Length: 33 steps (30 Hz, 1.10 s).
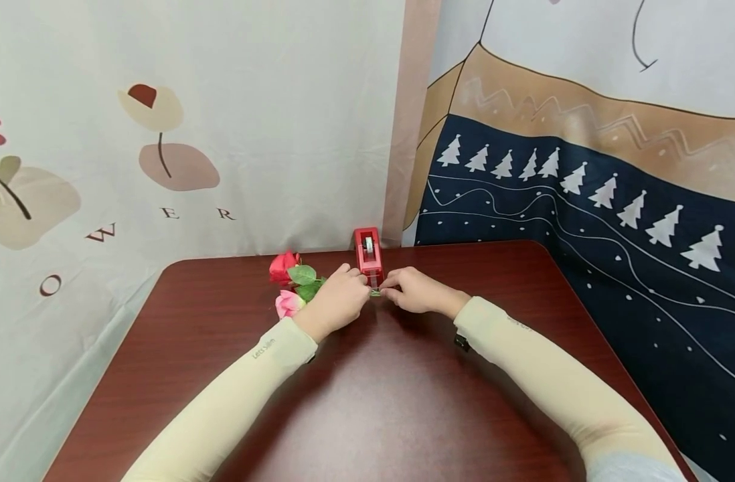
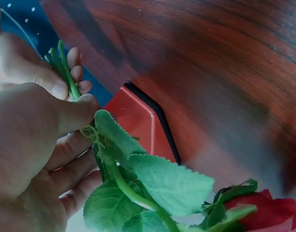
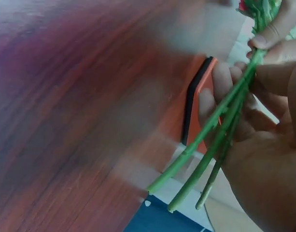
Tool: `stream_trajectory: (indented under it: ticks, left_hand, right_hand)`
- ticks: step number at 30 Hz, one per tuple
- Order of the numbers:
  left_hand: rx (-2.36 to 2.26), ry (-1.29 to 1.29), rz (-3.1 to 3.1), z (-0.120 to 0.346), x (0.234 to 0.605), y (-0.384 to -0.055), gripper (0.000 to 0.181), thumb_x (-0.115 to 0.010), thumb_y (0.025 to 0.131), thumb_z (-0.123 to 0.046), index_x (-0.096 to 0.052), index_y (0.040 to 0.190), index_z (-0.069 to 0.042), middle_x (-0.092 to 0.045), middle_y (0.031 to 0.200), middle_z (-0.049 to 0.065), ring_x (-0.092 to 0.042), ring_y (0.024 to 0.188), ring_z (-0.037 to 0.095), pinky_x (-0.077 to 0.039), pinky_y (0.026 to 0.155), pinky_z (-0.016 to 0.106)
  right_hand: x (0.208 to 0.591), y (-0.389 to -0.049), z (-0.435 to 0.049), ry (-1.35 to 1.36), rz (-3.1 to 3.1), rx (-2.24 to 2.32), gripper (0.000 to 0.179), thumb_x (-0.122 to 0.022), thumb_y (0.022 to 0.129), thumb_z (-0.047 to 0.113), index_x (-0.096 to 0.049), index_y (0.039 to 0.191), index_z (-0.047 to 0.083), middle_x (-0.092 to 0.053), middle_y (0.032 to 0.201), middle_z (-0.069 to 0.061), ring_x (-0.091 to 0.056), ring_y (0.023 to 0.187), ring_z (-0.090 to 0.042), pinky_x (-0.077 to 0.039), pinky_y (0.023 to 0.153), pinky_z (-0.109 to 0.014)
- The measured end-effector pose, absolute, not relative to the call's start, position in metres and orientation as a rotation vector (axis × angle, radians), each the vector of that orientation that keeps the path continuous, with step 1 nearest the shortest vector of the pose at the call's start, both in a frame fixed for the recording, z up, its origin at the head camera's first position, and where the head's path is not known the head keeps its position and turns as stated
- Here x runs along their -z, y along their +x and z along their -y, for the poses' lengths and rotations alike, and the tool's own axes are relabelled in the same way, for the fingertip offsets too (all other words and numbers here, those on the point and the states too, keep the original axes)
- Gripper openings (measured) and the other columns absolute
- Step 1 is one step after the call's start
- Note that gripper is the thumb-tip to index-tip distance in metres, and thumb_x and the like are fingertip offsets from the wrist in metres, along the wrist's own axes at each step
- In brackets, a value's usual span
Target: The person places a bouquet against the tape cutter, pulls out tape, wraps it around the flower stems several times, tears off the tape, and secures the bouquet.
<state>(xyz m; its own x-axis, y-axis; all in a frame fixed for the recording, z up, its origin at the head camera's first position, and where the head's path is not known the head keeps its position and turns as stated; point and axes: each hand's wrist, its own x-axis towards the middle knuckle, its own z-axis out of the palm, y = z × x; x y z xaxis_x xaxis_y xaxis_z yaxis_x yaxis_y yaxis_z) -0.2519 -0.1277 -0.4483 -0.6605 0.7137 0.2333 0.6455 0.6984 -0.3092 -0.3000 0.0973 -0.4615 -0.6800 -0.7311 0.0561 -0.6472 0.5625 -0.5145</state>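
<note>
My left hand (image 1: 339, 302) grips the green stems (image 3: 198, 166) of a small bunch of roses, just below the leaves (image 2: 172, 181). Its red rose (image 1: 282, 268) and pink rose (image 1: 290, 304) point out to the left. On the other side, my right hand (image 1: 417, 292) holds the lower stems between thumb and fingers, and three cut ends stick out past it in the right wrist view. Right behind both hands stands a red tape dispenser (image 1: 360, 249) with a roll of clear tape in it. Most of the grip is hidden by the hands in the head view.
The dark red-brown wooden table (image 1: 367, 402) has rounded far corners. Beyond its far edge hangs a pale curtain (image 1: 295, 134) with flower prints, and at the right a navy cloth (image 1: 524, 207) with white trees.
</note>
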Motion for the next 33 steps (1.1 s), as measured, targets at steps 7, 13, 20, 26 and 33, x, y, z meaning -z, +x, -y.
stream_trajectory:
  ticks: [7, 13, 20, 26, 33]
  left_hand:
    - [-0.341, -1.044, 2.473, 0.125, 0.452, -0.248, 0.016, -0.077, 0.099, -0.012, -0.083, 0.084, -0.013, -0.076, 0.089, 0.006, -0.068, 0.09, 0.027, -0.046, 0.085, 0.04]
    - [-0.365, -1.029, 2.439, 0.123, 0.455, -0.245, 0.02, -0.072, 0.102, -0.011, -0.083, 0.085, -0.012, -0.075, 0.087, 0.006, -0.067, 0.088, 0.027, -0.045, 0.084, 0.04]
    - [-0.342, -1.003, 2.435, 0.123, 0.453, -0.242, 0.017, -0.075, 0.099, -0.012, -0.081, 0.083, -0.011, -0.074, 0.086, 0.006, -0.065, 0.089, 0.027, -0.044, 0.083, 0.04]
    - [-0.27, -0.981, 2.527, 0.124, 0.453, -0.243, 0.012, -0.079, 0.093, -0.011, -0.08, 0.081, -0.01, -0.074, 0.089, 0.007, -0.066, 0.092, 0.029, -0.047, 0.086, 0.043]
    - [-0.104, -0.911, 2.631, 0.125, 0.454, -0.248, 0.016, -0.081, 0.097, -0.017, -0.082, 0.081, -0.013, -0.076, 0.087, 0.005, -0.068, 0.09, 0.031, -0.048, 0.084, 0.046]
  right_hand:
    - [0.452, -0.313, -0.094, -0.974, -2.446, 0.816, 0.025, -0.062, 0.113, 0.019, -0.083, 0.114, 0.005, -0.08, 0.092, -0.008, -0.072, 0.075, -0.013, -0.06, 0.079, -0.027]
    - [0.45, -0.324, -0.093, -0.891, -2.257, 0.804, 0.032, -0.055, 0.115, 0.018, -0.081, 0.11, 0.0, -0.075, 0.085, -0.008, -0.075, 0.078, -0.02, -0.065, 0.082, -0.034]
    - [0.453, -0.326, -0.097, -0.86, -2.267, 0.869, 0.029, -0.062, 0.113, 0.023, -0.084, 0.11, 0.003, -0.074, 0.083, -0.003, -0.071, 0.077, -0.016, -0.062, 0.078, -0.031]
    - [0.457, -0.32, -0.097, -0.886, -2.373, 0.873, 0.024, -0.066, 0.111, 0.019, -0.085, 0.108, 0.005, -0.075, 0.08, -0.002, -0.066, 0.075, -0.01, -0.057, 0.078, -0.026]
    - [0.463, -0.311, -0.096, -0.916, -2.507, 0.866, 0.019, -0.07, 0.109, 0.018, -0.087, 0.111, 0.01, -0.075, 0.085, -0.002, -0.065, 0.077, -0.011, -0.055, 0.075, -0.028]
